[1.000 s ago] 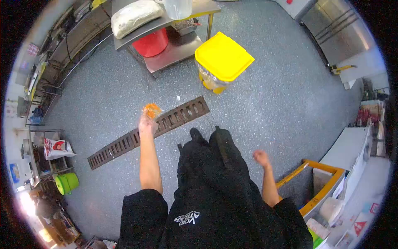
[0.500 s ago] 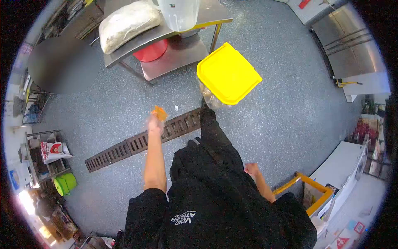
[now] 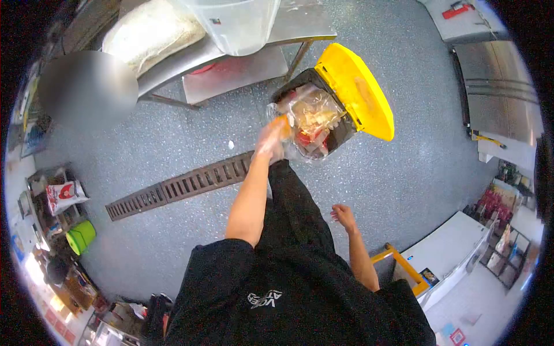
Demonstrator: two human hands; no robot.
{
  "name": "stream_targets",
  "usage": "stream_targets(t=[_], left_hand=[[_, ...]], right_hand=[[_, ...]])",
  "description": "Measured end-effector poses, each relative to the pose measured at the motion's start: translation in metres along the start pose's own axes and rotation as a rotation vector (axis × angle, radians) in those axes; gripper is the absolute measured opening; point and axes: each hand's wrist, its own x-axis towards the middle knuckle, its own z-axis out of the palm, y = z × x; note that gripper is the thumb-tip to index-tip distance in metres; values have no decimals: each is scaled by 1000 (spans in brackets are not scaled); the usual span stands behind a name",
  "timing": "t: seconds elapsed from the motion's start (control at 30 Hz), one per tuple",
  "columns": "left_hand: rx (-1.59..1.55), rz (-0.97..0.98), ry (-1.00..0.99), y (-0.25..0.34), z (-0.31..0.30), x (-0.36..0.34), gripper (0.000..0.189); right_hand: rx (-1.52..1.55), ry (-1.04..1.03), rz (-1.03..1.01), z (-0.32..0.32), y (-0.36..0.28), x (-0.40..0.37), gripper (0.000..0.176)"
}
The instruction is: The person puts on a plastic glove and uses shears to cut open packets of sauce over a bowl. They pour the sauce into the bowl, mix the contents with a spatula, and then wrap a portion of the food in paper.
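R hand (image 3: 344, 214) hangs empty by the hip, fingers loose. L hand (image 3: 270, 141), blurred, pinches an orange scrap (image 3: 282, 121) at the mouth of the bin (image 3: 344, 134), yellow lid (image 3: 358, 89) tipped up. Looks like the drop-off step; release calls for fingers over the liner (image 3: 314, 115), not the rim.

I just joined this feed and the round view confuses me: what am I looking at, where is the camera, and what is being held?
There is no machine: a person works with bare hands. The one camera sits on their head, looking down through a fisheye lens, so you see their dark clothing and the floor. The left hand holds an orange scrap at the open bin, its yellow lid tipped up. The right hand is empty. A drain grate crosses the floor.
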Motion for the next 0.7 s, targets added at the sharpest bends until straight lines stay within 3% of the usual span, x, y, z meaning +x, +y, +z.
stream_targets(t=[0.1, 0.23, 0.27, 0.4, 0.5, 0.57, 0.6, 0.63, 0.67, 0.7], left_hand=[[-328, -134, -150, 14, -13, -4, 74], [-615, -74, -408, 47, -86, -96, 83], [-837, 21, -676, 36, -117, -112, 82], [-755, 286, -85, 6, -192, -256, 70], [-543, 451, 431, -121, -285, -364, 70], [-598, 514, 909, -256, -330, -436, 64], [-379, 286, 1147, -323, -336, -490, 67], [-359, 237, 1396, -365, -316, -549, 71], [-282, 5, 1634, -443, -301, -590, 79], [-191, -332, 1738, -560, -290, -613, 85]], right_hand=[[-173, -1, -117, -17, -16, 14, 30], [-370, -51, -340, -9, -48, 48, 27], [-383, -71, -375, 4, -63, 53, 26], [-429, -197, -520, 83, -146, 17, 24], [-634, -343, -805, 160, -166, -4, 24], [-582, -522, -849, 214, -161, -30, 26], [-630, -586, -816, 238, -158, -56, 26], [-695, -697, -823, 265, -148, -53, 25], [-782, -800, -828, 288, -133, -51, 21], [-869, -888, -828, 316, -128, -55, 17]])
